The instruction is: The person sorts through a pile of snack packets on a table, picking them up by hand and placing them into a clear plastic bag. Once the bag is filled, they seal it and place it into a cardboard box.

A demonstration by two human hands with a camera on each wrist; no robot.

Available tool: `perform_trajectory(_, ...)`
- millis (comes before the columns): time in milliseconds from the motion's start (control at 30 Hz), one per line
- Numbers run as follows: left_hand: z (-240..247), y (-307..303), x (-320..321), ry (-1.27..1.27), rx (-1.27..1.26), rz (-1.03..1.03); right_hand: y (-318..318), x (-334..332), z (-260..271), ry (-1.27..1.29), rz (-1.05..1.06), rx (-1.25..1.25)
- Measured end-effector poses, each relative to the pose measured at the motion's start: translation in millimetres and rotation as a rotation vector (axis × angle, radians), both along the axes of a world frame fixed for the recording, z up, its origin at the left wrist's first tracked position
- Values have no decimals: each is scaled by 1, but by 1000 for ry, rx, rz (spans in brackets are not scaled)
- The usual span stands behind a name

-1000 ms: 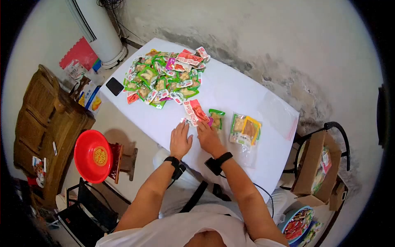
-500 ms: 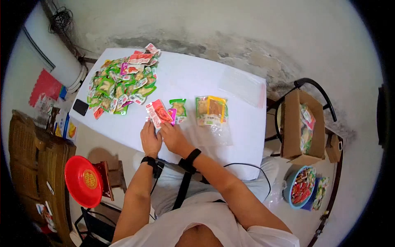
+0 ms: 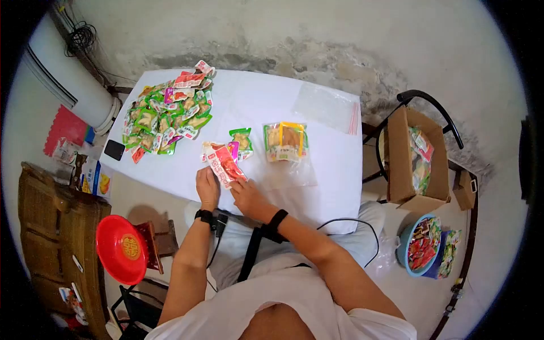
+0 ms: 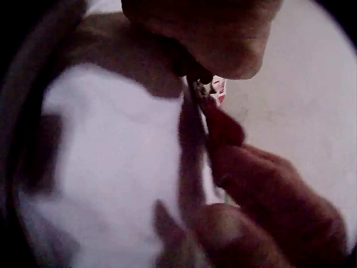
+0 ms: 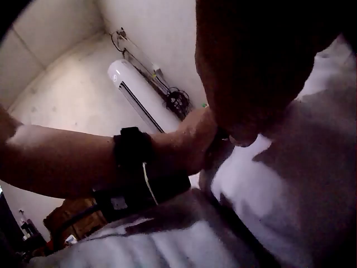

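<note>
In the head view, a red-and-white snack packet (image 3: 225,165) is at the table's near edge. My right hand (image 3: 249,199) pinches its lower right corner between thumb and fingers. Beside its left edge is my left hand (image 3: 207,188), fingers extended, tips right at the packet. A purple packet (image 3: 234,148) partly shows behind it, near a green packet (image 3: 242,136). Farther right lies a clear bag (image 3: 294,173) with green and yellow packets in its upper part. Both wrist views are dark; the left one shows fingers (image 4: 251,173) close to a red packet edge.
A heap of snack packets (image 3: 164,119) covers the table's far left, with a black phone (image 3: 114,149) beside it. Flat clear bags (image 3: 326,110) lie at the far right. On the right stand a cardboard box (image 3: 400,164) and a blue basin (image 3: 403,249); a red basin (image 3: 113,249) is left.
The head view has swung, so the table appears farther left. The red-and-white packet has come nearer the edge with my right hand, which now sits lower and farther from the left hand.
</note>
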State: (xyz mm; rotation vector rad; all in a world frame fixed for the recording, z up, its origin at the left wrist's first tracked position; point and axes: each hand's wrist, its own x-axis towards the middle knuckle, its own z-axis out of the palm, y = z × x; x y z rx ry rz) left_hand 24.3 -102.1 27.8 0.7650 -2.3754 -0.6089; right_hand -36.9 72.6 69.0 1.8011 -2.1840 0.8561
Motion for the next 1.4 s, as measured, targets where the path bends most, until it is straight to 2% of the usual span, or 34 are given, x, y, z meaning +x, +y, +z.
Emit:
perform_trajectory(67,-11,5,-4,279,822,-13,7,2,4,-25,11,37)
perform_trajectory(100,5,11,-1,170,743,-86,7,4,6,-46,32,75)
perform_trajectory(133,-15,14,-2,309,763,-108,6,6,4,-50,64,62)
perform_trajectory(167,-20,17,0,284,1062,-65,6,7,1,-55,52,71)
perform_trajectory(200,-30,18,3,214,1087,-93,8,9,-1,-60,39,81)
perform_trajectory(233,-17,32,2,355,1155,-74,9,11,-3,-59,70,71)
perform_trajectory(300,-15,35,6,172,1034,32,13,12,6,-38,91,138)
perform_trajectory(367,-6,43,10,95,912,47,20,12,12,-56,136,131)
perform_trajectory(400,-19,40,9,119,838,48,23,12,8,-82,116,187)
perform_trajectory(467,-37,41,8,245,952,37,24,8,9,-198,98,348)
perform_trajectory(500,-26,44,6,336,1042,30,23,7,8,-186,116,344)
perform_trajectory(533,-15,46,6,330,1132,48,24,6,7,-150,77,349)
perform_trajectory(667,-26,37,-2,429,1235,70,18,3,4,-15,-5,388)
perform_trajectory(767,2,33,-4,416,1305,77,7,-2,13,52,-39,382)
perform_trajectory(900,-7,6,-15,425,1247,-1,-15,-21,29,170,-56,380)
perform_trajectory(967,-14,-7,-18,291,1003,-41,-25,-34,27,236,-59,371)
perform_trajectory(1000,0,-7,-16,304,1004,-43,-30,-42,25,293,-69,363)
perform_trajectory(1067,23,-9,-5,172,456,99,-38,-55,23,252,-83,373)
perform_trajectory(1100,20,-17,-1,183,457,111,-42,-61,23,199,-97,383)
perform_trajectory(1167,14,-28,8,98,1,164,-47,-69,33,177,-85,430)
perform_trajectory(1200,10,-31,12,101,4,186,-51,-72,37,146,-90,475)
perform_trajectory(1267,3,-35,17,-121,-126,200,-57,-80,34,142,-65,468)
perform_trajectory(1400,-4,-37,2,-146,-94,163,-61,-101,36,115,-38,509)
